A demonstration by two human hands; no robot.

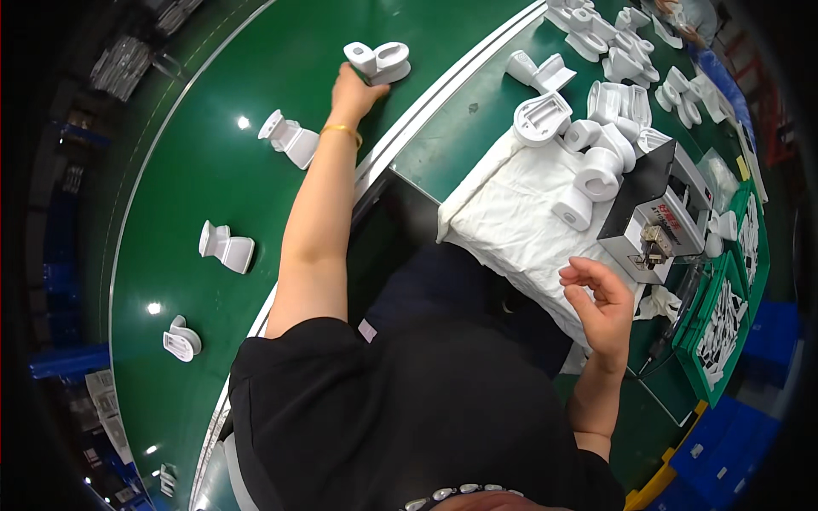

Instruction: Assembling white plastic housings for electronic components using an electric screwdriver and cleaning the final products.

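Single view only, so no overlap to log. Head camera is sitting above the person's black-shirted torso (pixel 409 409), looking steeply down and slightly forward. Fisheye is bending the white rail (pixel 443 94) between the green conveyor belt (pixel 221 170) and the bench (pixel 460 145). Taking the white cloth (pixel 520 213) as landmark: belt is lying to its left, green crates (pixel 724 324) to its right, torso below it. Cloth is sitting near; the belt's far end is receding well away.
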